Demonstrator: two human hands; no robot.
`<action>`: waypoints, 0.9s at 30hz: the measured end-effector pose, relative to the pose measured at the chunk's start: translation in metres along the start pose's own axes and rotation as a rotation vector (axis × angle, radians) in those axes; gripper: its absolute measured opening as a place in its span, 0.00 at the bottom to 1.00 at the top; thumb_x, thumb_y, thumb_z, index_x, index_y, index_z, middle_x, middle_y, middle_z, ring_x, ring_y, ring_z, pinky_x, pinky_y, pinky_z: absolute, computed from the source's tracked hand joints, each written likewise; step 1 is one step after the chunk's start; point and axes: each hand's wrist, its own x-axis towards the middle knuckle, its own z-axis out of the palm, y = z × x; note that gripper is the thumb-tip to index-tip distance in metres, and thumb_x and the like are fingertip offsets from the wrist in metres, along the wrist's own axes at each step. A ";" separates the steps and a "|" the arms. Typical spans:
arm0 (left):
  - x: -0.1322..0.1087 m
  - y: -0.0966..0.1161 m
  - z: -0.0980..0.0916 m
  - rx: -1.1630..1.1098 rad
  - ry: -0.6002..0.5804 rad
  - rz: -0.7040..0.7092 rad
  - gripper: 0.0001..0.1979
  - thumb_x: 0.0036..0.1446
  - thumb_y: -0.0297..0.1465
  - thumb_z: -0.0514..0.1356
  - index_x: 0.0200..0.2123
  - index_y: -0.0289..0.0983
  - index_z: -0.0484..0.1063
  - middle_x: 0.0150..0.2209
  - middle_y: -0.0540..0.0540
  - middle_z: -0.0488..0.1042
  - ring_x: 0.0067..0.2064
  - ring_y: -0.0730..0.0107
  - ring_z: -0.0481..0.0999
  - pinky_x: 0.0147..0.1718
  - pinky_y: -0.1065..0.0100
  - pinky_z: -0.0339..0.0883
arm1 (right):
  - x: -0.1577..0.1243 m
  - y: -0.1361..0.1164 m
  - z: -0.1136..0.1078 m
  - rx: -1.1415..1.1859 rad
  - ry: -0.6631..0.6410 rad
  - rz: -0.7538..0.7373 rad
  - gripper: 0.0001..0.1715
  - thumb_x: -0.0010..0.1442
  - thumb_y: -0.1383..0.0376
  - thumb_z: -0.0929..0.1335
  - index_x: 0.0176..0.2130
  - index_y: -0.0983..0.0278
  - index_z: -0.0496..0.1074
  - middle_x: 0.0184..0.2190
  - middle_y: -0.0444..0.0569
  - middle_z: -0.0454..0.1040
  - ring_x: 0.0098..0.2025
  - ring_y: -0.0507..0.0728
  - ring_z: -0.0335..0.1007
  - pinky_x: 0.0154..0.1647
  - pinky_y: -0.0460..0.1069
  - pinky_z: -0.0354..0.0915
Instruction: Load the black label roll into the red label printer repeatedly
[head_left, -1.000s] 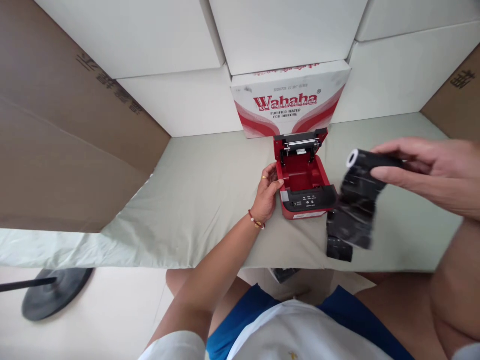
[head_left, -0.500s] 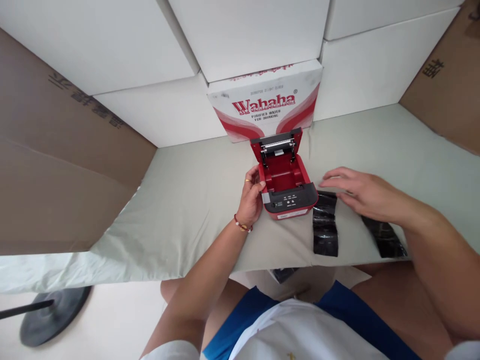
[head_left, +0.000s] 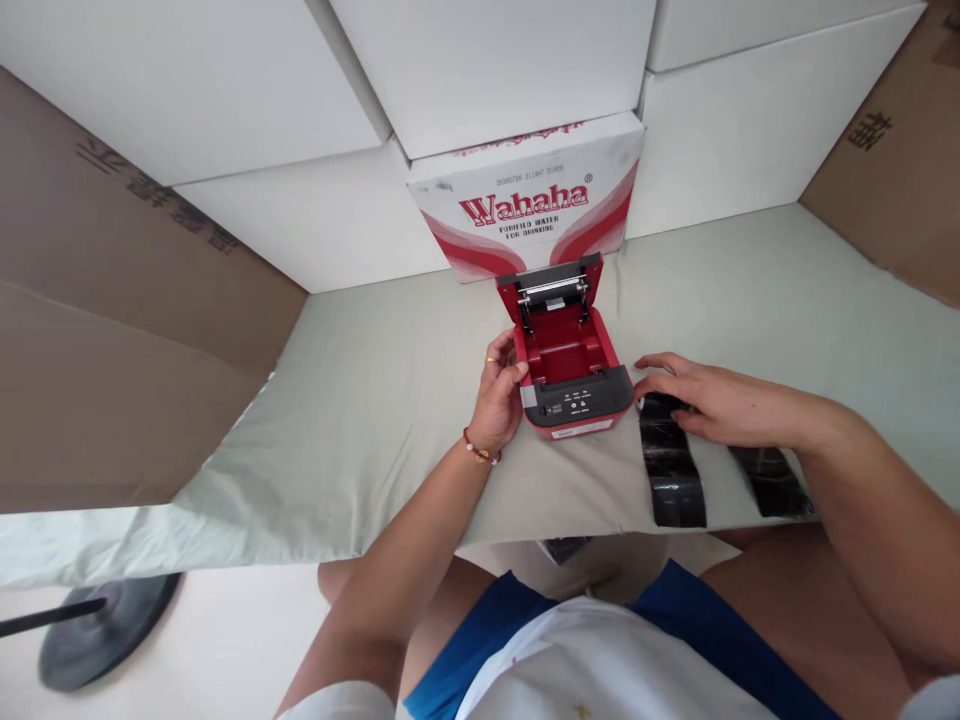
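A red-and-black label printer [head_left: 577, 400] sits on the cloth-covered table with its lid [head_left: 551, 285] raised and its red inner bay [head_left: 566, 358] bare. My left hand [head_left: 499, 395] grips the printer's left side, thumb on the near rim and fingers behind. At the printer's right side, my right hand [head_left: 694, 395] has its fingers and thumb closed about the upper end of a glossy black strip [head_left: 675, 480]. Part of that end is hidden by the fingers. A second black strip [head_left: 772, 480] lies farther right, partly under my right forearm.
Behind the printer stands a Wahaha water carton [head_left: 525, 210], in front of stacked white boxes [head_left: 495, 70]. Large brown cartons [head_left: 112, 350] flank the table on both sides. The table's front edge runs just above my lap. A black round base [head_left: 109, 635] stands on the floor at left.
My right hand has moved slightly left and down onto the black strip. The strip has shifted right and toward me, now slanting. My left hand and the printer stay nearly still.
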 end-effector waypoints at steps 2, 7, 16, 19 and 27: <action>0.000 0.000 0.000 0.010 -0.012 0.001 0.30 0.54 0.44 0.76 0.58 0.49 0.73 0.65 0.47 0.73 0.68 0.54 0.72 0.69 0.52 0.65 | -0.002 0.000 -0.006 -0.006 0.066 -0.012 0.29 0.64 0.67 0.67 0.63 0.53 0.74 0.69 0.53 0.70 0.56 0.62 0.81 0.56 0.57 0.77; 0.001 -0.002 -0.001 0.021 -0.028 0.014 0.30 0.54 0.45 0.75 0.58 0.50 0.73 0.67 0.47 0.71 0.70 0.53 0.70 0.71 0.51 0.62 | -0.006 0.009 -0.018 -0.131 0.187 0.224 0.18 0.69 0.55 0.66 0.50 0.58 0.82 0.49 0.54 0.84 0.45 0.64 0.83 0.49 0.59 0.76; 0.002 -0.002 -0.001 -0.009 -0.023 0.011 0.31 0.53 0.45 0.76 0.58 0.49 0.73 0.67 0.47 0.72 0.72 0.53 0.68 0.73 0.52 0.60 | 0.012 0.007 0.004 -0.193 -0.063 0.309 0.19 0.64 0.54 0.70 0.50 0.58 0.83 0.43 0.52 0.84 0.40 0.62 0.81 0.42 0.54 0.74; 0.002 -0.003 -0.001 0.006 -0.039 0.017 0.30 0.55 0.45 0.75 0.59 0.49 0.72 0.68 0.46 0.72 0.72 0.54 0.68 0.73 0.52 0.59 | 0.016 0.005 0.008 -0.219 -0.043 0.319 0.19 0.62 0.55 0.71 0.49 0.59 0.83 0.44 0.52 0.84 0.41 0.63 0.82 0.42 0.55 0.74; 0.003 -0.005 0.000 -0.006 -0.047 0.035 0.32 0.54 0.45 0.75 0.59 0.47 0.72 0.65 0.45 0.74 0.70 0.53 0.70 0.71 0.52 0.62 | -0.027 -0.036 -0.077 0.067 -0.024 -0.029 0.24 0.66 0.41 0.72 0.52 0.48 0.86 0.42 0.51 0.84 0.33 0.58 0.80 0.29 0.52 0.75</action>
